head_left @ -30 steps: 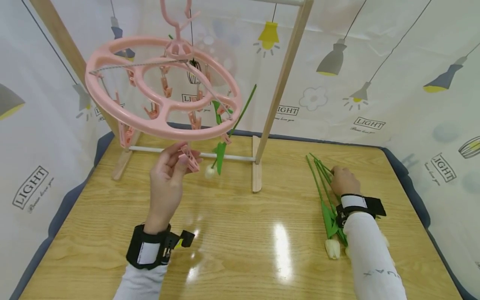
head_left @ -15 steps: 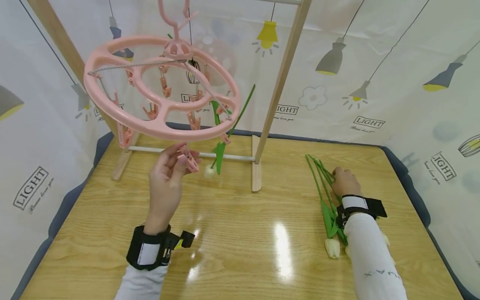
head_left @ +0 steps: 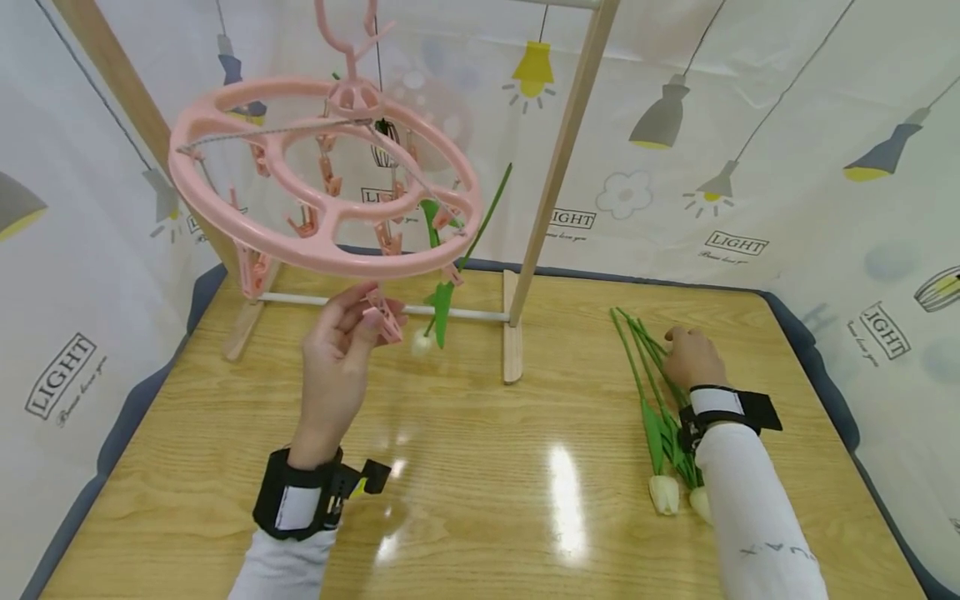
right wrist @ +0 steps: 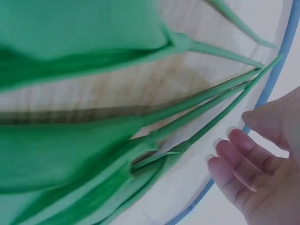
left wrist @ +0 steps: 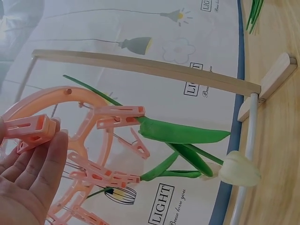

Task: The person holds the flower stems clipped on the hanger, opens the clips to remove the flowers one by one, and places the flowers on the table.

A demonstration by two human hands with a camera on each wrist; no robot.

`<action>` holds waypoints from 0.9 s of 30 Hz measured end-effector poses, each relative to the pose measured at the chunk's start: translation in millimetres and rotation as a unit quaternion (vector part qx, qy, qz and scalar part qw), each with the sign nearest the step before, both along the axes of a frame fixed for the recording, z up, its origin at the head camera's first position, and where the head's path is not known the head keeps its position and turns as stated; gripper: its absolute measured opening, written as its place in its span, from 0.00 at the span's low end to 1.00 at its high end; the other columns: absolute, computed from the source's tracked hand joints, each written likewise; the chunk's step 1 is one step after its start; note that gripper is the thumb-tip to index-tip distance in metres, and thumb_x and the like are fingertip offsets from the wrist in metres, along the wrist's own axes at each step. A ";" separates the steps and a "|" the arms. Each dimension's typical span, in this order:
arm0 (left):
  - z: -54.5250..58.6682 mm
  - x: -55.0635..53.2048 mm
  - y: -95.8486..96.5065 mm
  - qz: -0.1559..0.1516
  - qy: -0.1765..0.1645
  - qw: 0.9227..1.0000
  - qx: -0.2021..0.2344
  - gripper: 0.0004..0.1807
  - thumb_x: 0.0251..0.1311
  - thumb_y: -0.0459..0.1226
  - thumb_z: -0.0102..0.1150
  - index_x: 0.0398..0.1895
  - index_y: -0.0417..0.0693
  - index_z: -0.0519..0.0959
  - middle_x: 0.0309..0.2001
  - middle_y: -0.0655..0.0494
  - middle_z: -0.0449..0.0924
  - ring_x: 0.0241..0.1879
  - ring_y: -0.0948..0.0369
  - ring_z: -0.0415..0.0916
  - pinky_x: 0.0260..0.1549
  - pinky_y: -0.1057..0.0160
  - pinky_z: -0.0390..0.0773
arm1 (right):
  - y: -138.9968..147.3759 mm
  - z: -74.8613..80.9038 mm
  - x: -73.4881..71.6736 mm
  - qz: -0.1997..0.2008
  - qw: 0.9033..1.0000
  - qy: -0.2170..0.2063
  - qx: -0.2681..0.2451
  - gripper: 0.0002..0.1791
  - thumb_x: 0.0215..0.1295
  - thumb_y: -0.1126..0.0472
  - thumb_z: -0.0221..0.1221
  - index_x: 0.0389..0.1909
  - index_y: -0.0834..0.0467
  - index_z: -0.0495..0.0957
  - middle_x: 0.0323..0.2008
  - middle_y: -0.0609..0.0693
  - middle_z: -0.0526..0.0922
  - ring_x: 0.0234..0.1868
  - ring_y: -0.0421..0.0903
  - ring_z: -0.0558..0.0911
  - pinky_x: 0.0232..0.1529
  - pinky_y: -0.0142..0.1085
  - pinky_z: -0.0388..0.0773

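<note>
In the head view my left hand (head_left: 335,354) pinches a pink clothes peg (head_left: 384,317) below the front rim of a round pink peg hanger (head_left: 330,250). The left wrist view shows the same peg (left wrist: 35,131) between thumb and fingers. My right hand (head_left: 693,358) is beside the stems of several white tulips (head_left: 664,494) lying on the table at the right. From the right wrist, the fingers look slightly bent with nothing between them, just apart from the green stems (right wrist: 220,105). White tulips (left wrist: 239,168) hang from pegs on the hanger, blooms downward.
A wooden frame (head_left: 566,167) with a white lower bar (head_left: 457,312) stands around the hanger on the wooden table (head_left: 480,467). More pink pegs (head_left: 330,175) dangle under the ring. A lamp-printed cloth (head_left: 637,242) encloses the back and sides.
My right hand and forearm have shifted slightly to the right, uncovering more of a second tulip bloom. The left hand holds the peg almost still.
</note>
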State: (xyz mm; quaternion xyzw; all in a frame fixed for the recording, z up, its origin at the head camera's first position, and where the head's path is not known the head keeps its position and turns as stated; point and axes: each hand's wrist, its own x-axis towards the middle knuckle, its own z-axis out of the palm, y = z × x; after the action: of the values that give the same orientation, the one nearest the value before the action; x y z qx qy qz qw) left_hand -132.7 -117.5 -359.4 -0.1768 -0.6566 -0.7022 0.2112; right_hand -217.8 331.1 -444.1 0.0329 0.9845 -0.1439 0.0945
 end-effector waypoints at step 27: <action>9.0 6.5 1.4 -0.012 0.024 1.000 0.003 0.18 0.69 0.24 0.46 0.60 0.25 0.68 0.42 0.61 0.84 0.37 0.65 0.82 0.39 0.73 0.84 | -136.6 78.5 -16.9 0.211 0.949 0.141 -0.187 0.16 0.72 0.53 0.52 0.49 0.60 0.80 0.39 0.60 0.88 0.37 0.50 0.84 0.34 0.48 0.81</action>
State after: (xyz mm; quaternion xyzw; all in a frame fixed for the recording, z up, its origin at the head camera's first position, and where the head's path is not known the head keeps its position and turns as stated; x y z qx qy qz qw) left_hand -126.1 -116.0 -350.3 -0.2007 -0.6468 -0.7023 0.2193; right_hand -234.7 194.5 -365.7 -0.2142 0.9277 -0.3054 -0.0126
